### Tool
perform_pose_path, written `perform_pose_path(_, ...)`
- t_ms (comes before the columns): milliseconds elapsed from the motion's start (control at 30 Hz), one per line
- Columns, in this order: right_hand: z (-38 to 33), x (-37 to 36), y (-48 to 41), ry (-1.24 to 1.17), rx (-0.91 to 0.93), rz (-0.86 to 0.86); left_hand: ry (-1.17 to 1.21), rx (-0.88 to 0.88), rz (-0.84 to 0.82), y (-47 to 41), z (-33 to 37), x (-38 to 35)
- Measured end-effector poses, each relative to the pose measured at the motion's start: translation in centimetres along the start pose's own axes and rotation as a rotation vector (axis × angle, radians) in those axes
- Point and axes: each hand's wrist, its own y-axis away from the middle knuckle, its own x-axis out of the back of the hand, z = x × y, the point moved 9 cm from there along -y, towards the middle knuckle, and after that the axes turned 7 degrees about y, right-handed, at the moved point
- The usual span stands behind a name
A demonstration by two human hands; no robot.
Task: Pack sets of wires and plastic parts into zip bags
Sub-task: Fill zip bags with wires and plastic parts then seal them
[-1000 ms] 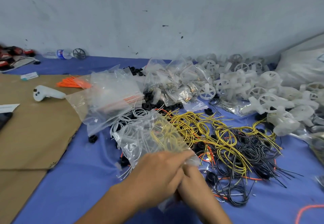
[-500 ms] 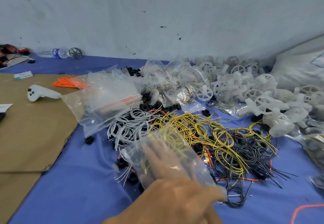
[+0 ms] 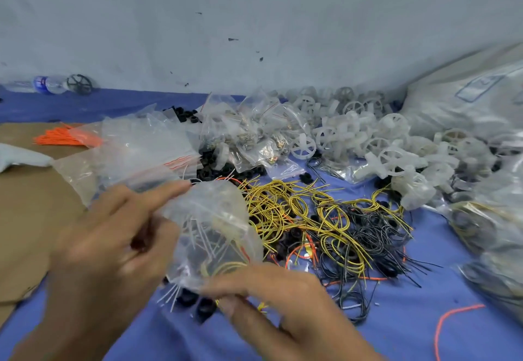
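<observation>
Across blue cloth lie loose yellow wire coils and white plastic wheels. Just above it, the right hand pinches the lower edge of a clear zip bag of white and yellow wires. The left hand lays its index finger along the bag's top; blur hides whether its curled fingers grip. Probably best: tuck wire ends fully inside, then press the zip from 1 end across.

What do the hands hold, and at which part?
A zip bag of wires: left hand grips its left side, right hand pinches its bottom edge.
</observation>
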Motion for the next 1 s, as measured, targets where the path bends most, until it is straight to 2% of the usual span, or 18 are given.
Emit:
perform_pose_path(33,-0.4,-0.2,1.0,0.031,0.016,-0.015,0.059,0.079,0.035,-0.2,-1.5,0.6)
perform_pose_path(67,1.6,2.4,1.2,0.089,-0.045,0.107,0.115,0.16,0.052,-0.6,-2.9,1.0)
perform_pose_path(100,4.0,4.9,1.2,0.222,-0.134,0.217,0.159,0.204,0.053,-1.0,-3.5,1.1)
perform_pose_path(133,6.7,6.1,1.2,0.384,-0.272,0.24,0.165,0.198,0.054,-1.3,-3.2,0.8)
perform_pose_path(233,15.3,7.6,1.1,0.779,-0.593,0.114,0.086,0.102,-0.002,-1.0,-1.1,-2.2)
perform_pose_path(300,19.1,8.2,1.9,0.932,-0.742,-0.008,0.123,0.14,-0.117,-0.1,-1.5,-5.3)
perform_pose_path(367,20.4,7.6,2.5,0.98,-0.793,-0.076,0.174,0.206,-0.218,1.3,-2.3,-8.1)
perform_pose_path(467,20.5,7.8,2.5,0.987,-0.754,-0.071,0.212,0.201,-0.274,2.8,-2.7,-10.0)
perform_pose_path(667,19.7,9.7,2.8,0.698,-0.755,0.041,0.211,0.268,-0.337,3.8,-3.6,-10.7)
perform_pose_path(767,18.7,10.6,3.4,0.131,-0.751,0.28,0.155,0.346,-0.354,4.3,-4.5,-10.6)
perform_pose_path(867,17.5,11.9,3.1,-0.301,-0.694,0.5,0.115,0.372,-0.373,4.5,-4.7,-10.5)
perform_pose_path(933,16.8,12.1,2.6,-0.564,-0.65,0.561,0.094,0.384,-0.381,4.6,-4.8,-10.4)
perform_pose_path(1000,15.8,11.2,2.2,-0.808,-0.617,0.535,0.054,0.404,-0.379,4.5,-4.9,-10.1)
